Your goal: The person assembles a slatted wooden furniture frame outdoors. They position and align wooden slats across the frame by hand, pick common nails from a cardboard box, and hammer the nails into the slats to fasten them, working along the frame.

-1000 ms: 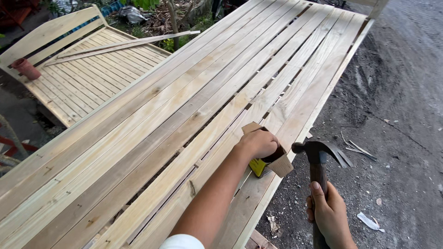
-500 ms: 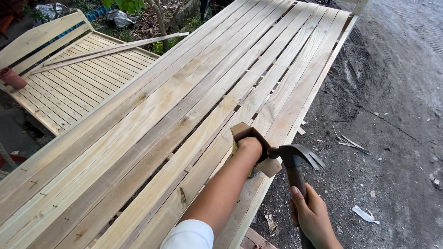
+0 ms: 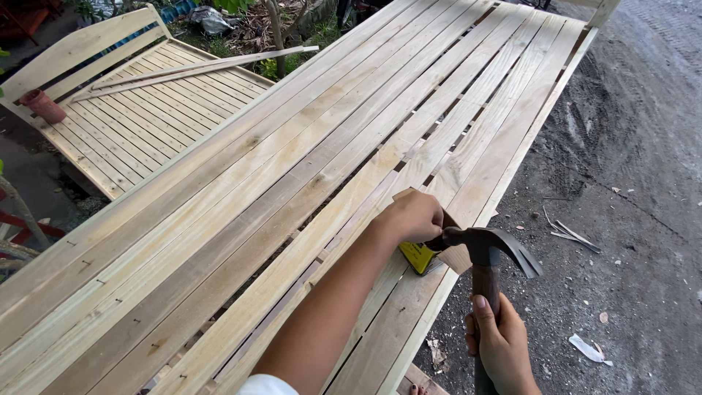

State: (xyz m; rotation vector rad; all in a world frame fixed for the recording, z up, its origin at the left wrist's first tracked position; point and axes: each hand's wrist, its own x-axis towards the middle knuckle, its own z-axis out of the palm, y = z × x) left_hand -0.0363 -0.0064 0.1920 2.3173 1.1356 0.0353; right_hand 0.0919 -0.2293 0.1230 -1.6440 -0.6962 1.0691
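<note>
The left hand (image 3: 415, 217) sits near the right-hand long edge of a slatted wooden bed frame (image 3: 241, 197), with only about one wide slat between it and the drop to the dirt ground (image 3: 636, 190). It is curled into a loose fist, knuckles up, fingers pressed together over a small wooden block (image 3: 457, 256) and a yellow object (image 3: 418, 257) that peeks out just beneath the palm; what exactly the fingertips pinch is hidden. The forearm runs up from the lower middle of the view, angled toward the frame's edge.

Just to the right of that hand, the dark head of a claw hammer (image 3: 486, 243) touches or nearly touches the block, claw pointing outward over the ground. The right hand (image 3: 501, 344) is below it, off the frame's edge and over the dirt, wrapped firmly around the lower handle with the thumb lying up along the shaft, the handle standing nearly upright.

Beyond the left hand, the slats stretch away bare, with narrow dark gaps between them. To the far left of the hands lies a second slatted frame (image 3: 139, 117) with a loose strip (image 3: 197, 69) across it and a reddish pot (image 3: 44, 106) at its corner. Right of the hammer, wood slivers (image 3: 570, 234) and a scrap of paper (image 3: 589, 349) lie on open ground.
</note>
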